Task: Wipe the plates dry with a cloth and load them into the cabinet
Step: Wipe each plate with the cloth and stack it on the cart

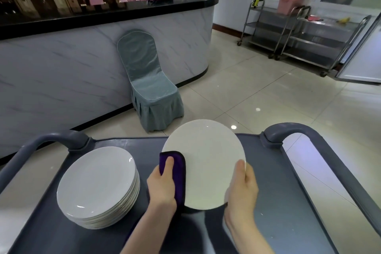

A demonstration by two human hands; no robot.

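I hold one white plate (206, 159) tilted up above the grey cart top (274, 196). My right hand (242, 188) grips its lower right rim, thumb on the face. My left hand (162, 185) grips a folded purple cloth (178, 173) against the plate's left edge, thumb on top of the cloth. A stack of several white plates (97, 187) stands on the cart to the left of my left hand.
The cart has raised grey handles at the far left (61, 137) and far right (292, 130). Beyond it stand a covered grey-green chair (150, 88) and a marble-fronted counter (72, 72). Two steel trolleys (299, 37) stand at the back right on tiled floor.
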